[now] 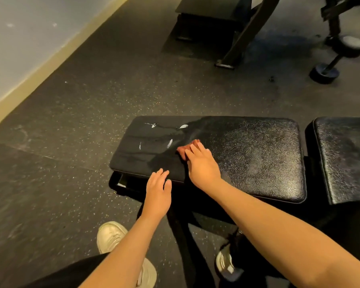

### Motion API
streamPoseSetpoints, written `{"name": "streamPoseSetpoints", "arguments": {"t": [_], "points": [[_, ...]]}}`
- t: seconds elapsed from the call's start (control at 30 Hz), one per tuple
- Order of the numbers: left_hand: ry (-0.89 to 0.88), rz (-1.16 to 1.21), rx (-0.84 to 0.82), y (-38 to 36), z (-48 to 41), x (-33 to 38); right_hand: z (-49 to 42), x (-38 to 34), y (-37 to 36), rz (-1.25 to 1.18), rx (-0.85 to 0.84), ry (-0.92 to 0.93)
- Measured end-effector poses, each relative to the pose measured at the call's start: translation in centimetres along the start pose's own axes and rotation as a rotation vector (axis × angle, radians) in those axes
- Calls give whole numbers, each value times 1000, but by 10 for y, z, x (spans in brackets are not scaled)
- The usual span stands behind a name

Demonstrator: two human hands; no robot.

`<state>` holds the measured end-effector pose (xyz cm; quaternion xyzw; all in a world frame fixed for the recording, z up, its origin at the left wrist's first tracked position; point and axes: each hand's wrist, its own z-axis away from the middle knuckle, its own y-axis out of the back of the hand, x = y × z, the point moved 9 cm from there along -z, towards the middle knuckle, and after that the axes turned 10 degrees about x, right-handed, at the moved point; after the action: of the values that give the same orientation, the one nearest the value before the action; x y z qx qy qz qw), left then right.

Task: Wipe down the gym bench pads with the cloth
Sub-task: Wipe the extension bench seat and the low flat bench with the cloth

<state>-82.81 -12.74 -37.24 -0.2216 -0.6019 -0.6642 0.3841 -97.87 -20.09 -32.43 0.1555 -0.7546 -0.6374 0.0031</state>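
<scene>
A black padded bench seat point(258, 154) lies in front of me, with white scuffs and damp streaks on its left part. A second black pad point(345, 159) adjoins it on the right. A small red cloth point(184, 148) lies on the seat pad, mostly hidden under my right hand point(202, 163), which presses it flat with straight fingers. My left hand point(158, 190) hovers over the pad's near edge, fingers relaxed and holding nothing.
Speckled dark rubber floor point(71, 121) surrounds the bench. A wall with a yellow skirting point(40, 65) runs along the left. Another bench frame point(233, 38) stands behind, and a dumbbell point(339, 59) lies at the back right. My shoes point(110, 235) stand under the bench's near side.
</scene>
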Motion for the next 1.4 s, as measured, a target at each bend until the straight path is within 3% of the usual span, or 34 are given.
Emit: {"name": "streamPoseSetpoints", "arguments": {"t": [0.07, 0.2, 0.3, 0.5, 0.6, 0.67, 0.8, 0.9, 1.07, 1.13, 1.27, 1.4], "points": [[47, 48, 0, 3, 1, -3, 13, -20, -3, -18, 36, -9], [63, 115, 58, 12, -6, -8, 36, -70, -20, -107, -15, 162], [54, 122, 90, 17, -13, -12, 26, -63, -22, -97, -25, 243], [72, 181, 118, 17, -19, -23, -9, -23, -19, -5, 23, -29], [136, 272, 195, 22, -22, -26, 6, -60, -32, -178, -37, 72], [105, 316, 191, 18, -27, -21, 12, -73, -31, -418, -105, 60], [-51, 142, 58, -9, -23, -2, 8, -52, -15, -660, -80, -115], [-189, -132, 90, -16, -21, 1, 10, -38, -14, -642, 5, -172], [-322, -265, 126, 5, -39, -15, 7, -48, -26, -537, -9, -94], [-238, -277, 200, 20, -45, -35, 7, -55, -32, -465, -31, -32], [96, -158, 315, 50, -55, -74, 5, -66, -40, -413, -63, 39], [123, 65, 287, 36, -46, -60, -3, -71, -43, -433, -64, -9]]}}
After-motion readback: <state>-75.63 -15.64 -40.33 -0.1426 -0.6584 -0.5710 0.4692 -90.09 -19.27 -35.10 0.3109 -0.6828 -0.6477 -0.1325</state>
